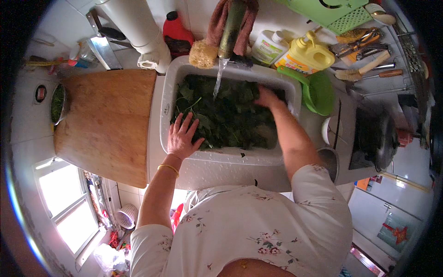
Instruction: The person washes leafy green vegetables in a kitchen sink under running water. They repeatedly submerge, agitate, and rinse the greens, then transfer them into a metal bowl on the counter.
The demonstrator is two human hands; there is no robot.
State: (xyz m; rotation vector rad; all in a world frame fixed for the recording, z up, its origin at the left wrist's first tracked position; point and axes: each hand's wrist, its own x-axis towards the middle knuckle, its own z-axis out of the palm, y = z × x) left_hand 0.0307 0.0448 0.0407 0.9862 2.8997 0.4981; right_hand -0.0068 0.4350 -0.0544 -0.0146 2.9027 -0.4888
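Observation:
A white sink basin is full of dark green leafy vegetables. Water runs onto the leaves from a faucet draped with a brown cloth. My left hand lies palm down with fingers spread, on the leaves at the basin's near left corner. My right hand reaches among the leaves at the right side; its fingers are blurred and partly hidden, so its grip cannot be made out. A few leaf scraps lie on the near rim and counter edge.
Left of the basin is a wooden cutting board, with a bowl of chopped greens beyond. A loofah, a red bottle, a white bottle and a yellow jug stand behind. Green plastic scoops sit right.

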